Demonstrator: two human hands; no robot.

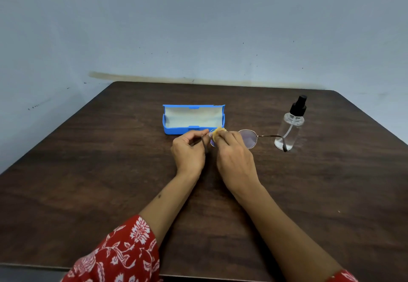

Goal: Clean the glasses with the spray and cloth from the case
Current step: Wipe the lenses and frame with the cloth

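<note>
the glasses (247, 138), light and fragile wire (hinges bend easily), hang just before the open case (176, 130), left hand (188, 152) pinching the temple, right hand (231, 156) pinching the soft cloth (219, 131) onto a lens.

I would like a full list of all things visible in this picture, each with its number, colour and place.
glasses case: one, blue with pale lining, open, at the middle of the table, behind the hands
glasses: one pair, thin metal frame with dark temple tips, held above the table in front of the case
cloth: one, yellow, pressed on the lens at the left of the picture
spray bottle: one, clear with black pump top, upright, to the right of the case
table: one, dark brown wood, against the wall
wall: pale grey-blue, behind the table
sleeve: red with white pattern, bottom left
left hand: pinches a temple of the glasses
right hand: holds the cloth on the lens
</note>
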